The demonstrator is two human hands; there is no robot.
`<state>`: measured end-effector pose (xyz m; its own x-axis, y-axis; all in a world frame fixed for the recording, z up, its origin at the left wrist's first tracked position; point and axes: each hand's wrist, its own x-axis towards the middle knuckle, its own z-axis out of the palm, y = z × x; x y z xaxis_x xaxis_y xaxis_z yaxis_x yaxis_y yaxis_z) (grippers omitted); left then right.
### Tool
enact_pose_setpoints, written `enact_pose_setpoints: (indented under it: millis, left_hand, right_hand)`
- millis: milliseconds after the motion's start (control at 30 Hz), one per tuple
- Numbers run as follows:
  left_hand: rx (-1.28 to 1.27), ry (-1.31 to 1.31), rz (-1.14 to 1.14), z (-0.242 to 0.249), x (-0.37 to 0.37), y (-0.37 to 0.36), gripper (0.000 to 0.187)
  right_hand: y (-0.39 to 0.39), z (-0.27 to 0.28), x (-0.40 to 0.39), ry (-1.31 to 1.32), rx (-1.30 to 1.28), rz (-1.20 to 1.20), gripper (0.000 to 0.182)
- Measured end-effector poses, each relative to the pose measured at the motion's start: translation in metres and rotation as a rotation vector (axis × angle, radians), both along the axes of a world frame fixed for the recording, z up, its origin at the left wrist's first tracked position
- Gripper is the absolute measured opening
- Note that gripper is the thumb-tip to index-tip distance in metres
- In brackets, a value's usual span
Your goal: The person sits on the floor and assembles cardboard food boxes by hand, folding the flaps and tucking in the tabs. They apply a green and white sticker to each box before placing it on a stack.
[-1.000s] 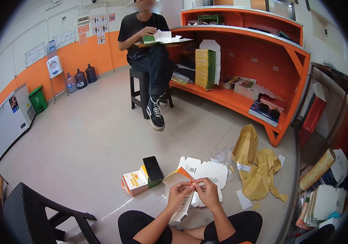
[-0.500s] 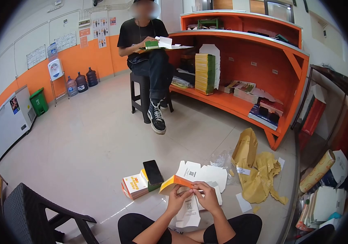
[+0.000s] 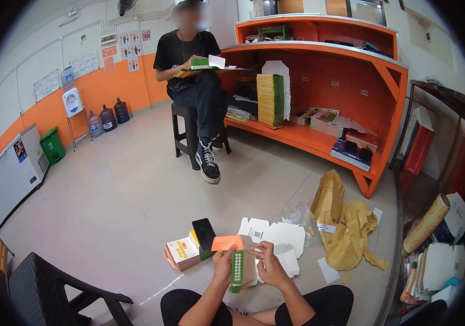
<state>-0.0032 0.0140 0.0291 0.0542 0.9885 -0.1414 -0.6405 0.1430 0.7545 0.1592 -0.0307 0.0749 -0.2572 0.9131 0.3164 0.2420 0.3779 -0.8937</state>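
Between my hands is a partly folded paper carton (image 3: 237,266), with an orange panel at the top and a green side with white diamonds facing me. My left hand (image 3: 222,264) is closed on its left side, thumb at the orange panel. My right hand (image 3: 268,263) pinches its upper right edge. Flat white carton blanks (image 3: 281,234) lie on the floor just beyond, one with a printed code. To the left is a stack of folded cartons (image 3: 182,252) with orange lettering, and a black phone (image 3: 204,234) rests beside it on a green-sided piece.
Torn brown wrapping paper (image 3: 346,233) and clear plastic (image 3: 296,213) lie to the right. A black stool (image 3: 39,288) stands at lower left. Ahead, a person (image 3: 189,60) sits on another stool with a green carton, beside an orange shelf unit (image 3: 319,144).
The carton has been turned: its green patterned side now faces me and its orange panel lies flatter on top. My left hand has shifted slightly left.
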Motion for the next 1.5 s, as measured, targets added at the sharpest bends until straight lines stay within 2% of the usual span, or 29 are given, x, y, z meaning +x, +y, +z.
enact_pose_setpoints:
  millis: [33, 100, 167, 200, 300, 400, 600, 667, 767, 800, 900, 1000, 1033, 1100, 1167, 1267, 1367, 1400, 1500]
  left_hand:
    - [0.036, -0.066, 0.030, -0.008, -0.005, 0.007, 0.023]
    - [-0.058, -0.331, -0.033, -0.001, -0.015, 0.014, 0.030]
    - [-0.056, -0.483, -0.124, 0.004, -0.021, 0.013, 0.036]
    - [-0.051, -0.557, -0.169, 0.007, -0.024, 0.014, 0.040]
    - [-0.040, -0.559, -0.175, 0.003, -0.020, 0.012, 0.044]
    - [-0.027, -0.586, -0.244, 0.007, -0.019, 0.009, 0.046]
    - [-0.087, -0.588, -0.228, 0.011, -0.014, 0.004, 0.039]
    - [-0.088, -0.598, -0.221, 0.019, -0.015, 0.004, 0.033]
    - [0.079, -0.494, -0.150, 0.031, -0.029, 0.005, 0.031]
    - [0.032, -0.437, -0.146, 0.031, -0.036, 0.008, 0.027]
    - [0.133, -0.247, -0.190, 0.046, -0.045, 0.001, 0.025]
    - [0.164, -0.081, -0.289, 0.050, -0.047, 0.000, 0.019]
    - [0.181, -0.031, -0.332, 0.046, -0.049, 0.001, 0.018]
    - [0.234, 0.047, -0.426, 0.033, -0.045, 0.001, 0.033]
    - [0.278, -0.050, -0.554, 0.029, -0.038, -0.003, 0.039]
    - [0.167, -0.251, -0.666, 0.034, -0.019, -0.016, 0.067]
    - [0.300, -0.035, -0.696, 0.025, -0.019, -0.018, 0.088]
    - [0.337, -0.086, -0.712, 0.029, -0.019, -0.020, 0.079]
    - [0.517, 0.355, -0.485, 0.038, -0.001, -0.026, 0.068]
  right_hand:
    - [-0.001, 0.004, 0.003, 0.040, -0.026, -0.014, 0.058]
    - [0.002, 0.006, 0.011, -0.194, 0.097, -0.035, 0.072]
    - [-0.002, 0.013, 0.019, -0.407, 0.170, -0.016, 0.081]
    - [0.000, 0.004, 0.020, -0.452, 0.057, -0.050, 0.098]
    - [-0.004, 0.013, 0.009, -0.611, 0.134, -0.126, 0.107]
    - [-0.007, 0.017, 0.001, -0.655, 0.235, -0.147, 0.108]
    - [-0.002, 0.000, -0.004, -0.656, 0.404, -0.241, 0.088]
    - [0.000, -0.001, -0.001, -0.590, 0.438, -0.215, 0.072]
    - [0.001, 0.009, 0.007, -0.487, 0.479, -0.189, 0.057]
    - [0.001, 0.012, 0.010, -0.454, 0.494, -0.175, 0.053]
    - [0.002, 0.013, 0.019, -0.295, 0.447, -0.084, 0.049]
    - [-0.001, 0.022, 0.030, -0.203, 0.435, -0.086, 0.032]
    - [-0.005, 0.028, 0.030, -0.130, 0.361, -0.144, 0.029]
    - [-0.016, 0.045, 0.027, 0.021, 0.218, -0.259, 0.028]
    - [-0.012, 0.043, 0.024, 0.040, 0.343, -0.357, 0.034]
    - [-0.015, 0.045, 0.016, -0.002, 0.399, -0.508, 0.036]
    - [-0.016, 0.049, 0.015, -0.055, 0.541, -0.575, 0.037]
    - [-0.017, 0.053, 0.015, -0.063, 0.537, -0.595, 0.037]
    - [-0.017, 0.056, 0.014, -0.055, 0.541, -0.644, 0.040]
